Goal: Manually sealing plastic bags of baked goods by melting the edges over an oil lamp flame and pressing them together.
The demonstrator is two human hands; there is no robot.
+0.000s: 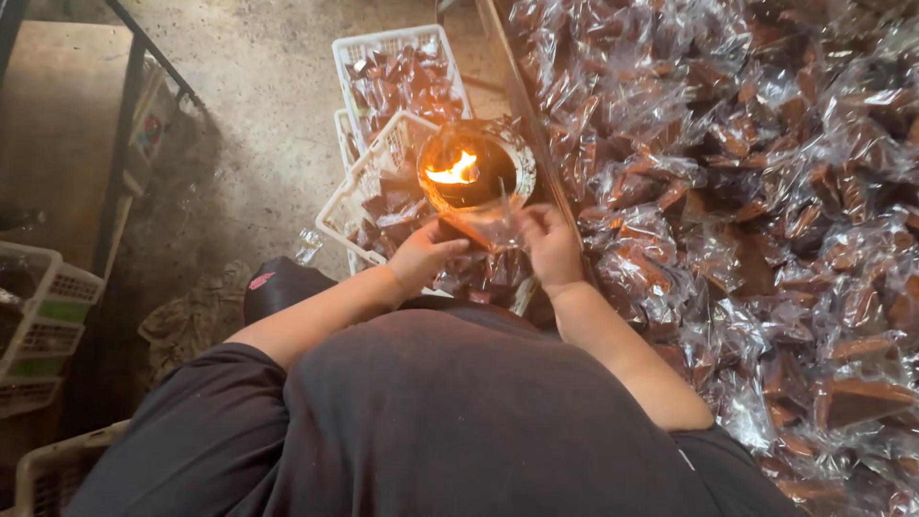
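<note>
- Dark shirt [450,421] of the seated person is filling the foreground, with both bare forearms reaching forward over the lap
- Left hand [421,257] and right hand [550,244] are each pinching one side of a clear plastic packet [479,228] holding a brown triangular piece, keeping its open edge just beside the flame [455,172]; both hands are closed on the wrapper, not resting free
- Flame is burning inside a small dark pot [471,170] that is sitting just in front of the hands, between the crates and the heap
- Risk is looking plain: fingertips are working very near open fire, so a slip or a lingering pass could be scorching skin, or melting the film too far and spoiling the seal
- Heap of wrapped pieces [747,220] is lying right beside the pot, and loose film drifting towards the flame could be catching light
- White plastic crates [383,67], slatted and rectangular, are standing on the concrete floor [258,105] to the left of the pot, already holding wrapped brown pieces
- More pale crates [43,306] are stacking at the far left edge; a coloured label on a flat item [148,124] by a metal frame is showing, too small to be making out
</note>
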